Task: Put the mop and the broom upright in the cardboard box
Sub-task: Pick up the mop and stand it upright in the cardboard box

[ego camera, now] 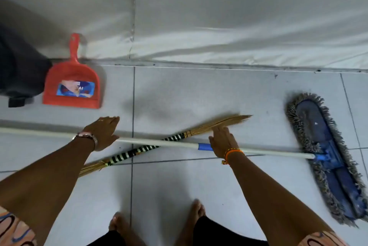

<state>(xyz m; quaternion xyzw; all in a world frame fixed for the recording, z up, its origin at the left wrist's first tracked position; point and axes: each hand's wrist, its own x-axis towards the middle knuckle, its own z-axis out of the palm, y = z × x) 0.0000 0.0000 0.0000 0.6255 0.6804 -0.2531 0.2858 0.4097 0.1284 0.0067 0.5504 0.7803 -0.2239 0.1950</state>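
Note:
The mop lies flat on the tiled floor, its blue fringed head at the right and its white pole running left across the frame. Under the pole, crossing it, lies the straw broom with a black-and-white banded grip. My left hand hovers over the pole at the left with fingers spread. My right hand rests over the pole by its blue collar, fingers extended and not closed around it. No cardboard box is in view.
A red dustpan leans at the foot of the white wall at the upper left, beside a dark object. My bare feet stand on the tiles at the bottom centre.

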